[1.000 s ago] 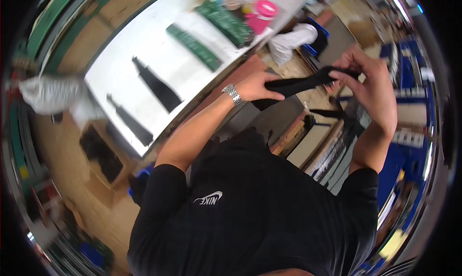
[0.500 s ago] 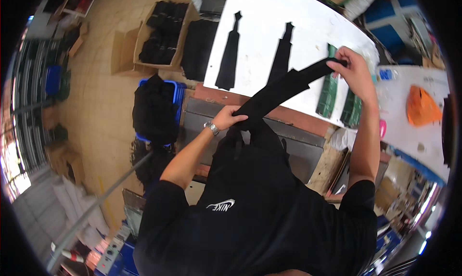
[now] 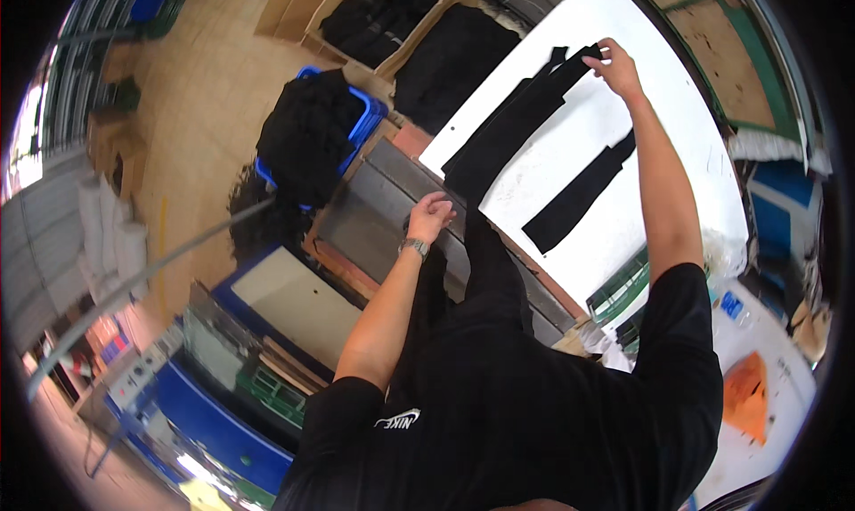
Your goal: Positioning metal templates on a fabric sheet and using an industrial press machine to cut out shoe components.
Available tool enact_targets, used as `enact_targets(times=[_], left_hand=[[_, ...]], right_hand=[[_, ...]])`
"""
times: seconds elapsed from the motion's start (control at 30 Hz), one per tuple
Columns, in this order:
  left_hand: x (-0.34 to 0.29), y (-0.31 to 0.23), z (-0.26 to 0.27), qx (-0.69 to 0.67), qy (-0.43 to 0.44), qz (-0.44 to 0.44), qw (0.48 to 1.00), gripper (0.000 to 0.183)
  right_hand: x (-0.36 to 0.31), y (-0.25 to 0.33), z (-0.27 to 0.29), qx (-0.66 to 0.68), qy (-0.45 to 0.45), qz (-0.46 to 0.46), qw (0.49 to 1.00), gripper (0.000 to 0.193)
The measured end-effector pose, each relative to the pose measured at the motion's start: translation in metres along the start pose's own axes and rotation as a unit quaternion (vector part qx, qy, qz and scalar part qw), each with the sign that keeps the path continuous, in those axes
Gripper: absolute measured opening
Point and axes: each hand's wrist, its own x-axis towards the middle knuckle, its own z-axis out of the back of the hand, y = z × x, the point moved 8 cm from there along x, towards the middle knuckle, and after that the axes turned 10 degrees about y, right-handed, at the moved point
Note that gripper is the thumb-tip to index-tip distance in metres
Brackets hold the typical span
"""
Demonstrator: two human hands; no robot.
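A long black cloth piece slants across the near left part of the white table. My right hand pinches its narrow far end between thumb and fingers. Beside its wide near end is my left hand, a watch on the wrist, with loosely curled fingers apart and nothing visible in them. Under the held piece's left side, another black piece shows as a dark edge and a narrow tip. To the right, a similar black cloth piece lies flat, its upper end partly hidden by my right forearm.
Left of the table stand a blue crate heaped with black cloth and a cardboard box of dark cloth. Grey metal panels run along the table's near edge. Green bundles and an orange bag are on the right.
The view has turned. The held cloth has moved from over the table's near edge onto the left-hand piece. My left hand has come off its near end; my right still pinches the far end.
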Motion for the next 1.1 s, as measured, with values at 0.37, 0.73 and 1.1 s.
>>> enact_targets(times=[0.37, 0.73, 1.1], left_hand=[[-0.228, 0.086, 0.106, 0.128, -0.229, -0.039, 0.964, 0.031], [-0.446, 0.189, 0.094, -0.168, -0.468, -0.186, 0.848, 0.026], [-0.649, 0.310, 0.100, -0.135, -0.701, -0.264, 0.649, 0.025]], right_hand=[[-0.137, 0.040, -0.252, -0.091, 0.069, 0.271, 0.956, 0.078], [-0.322, 0.289, -0.458, -0.263, 0.508, 0.478, 0.666, 0.045], [-0.578, 0.496, -0.605, -0.338, 0.361, 0.755, 0.430, 0.037]])
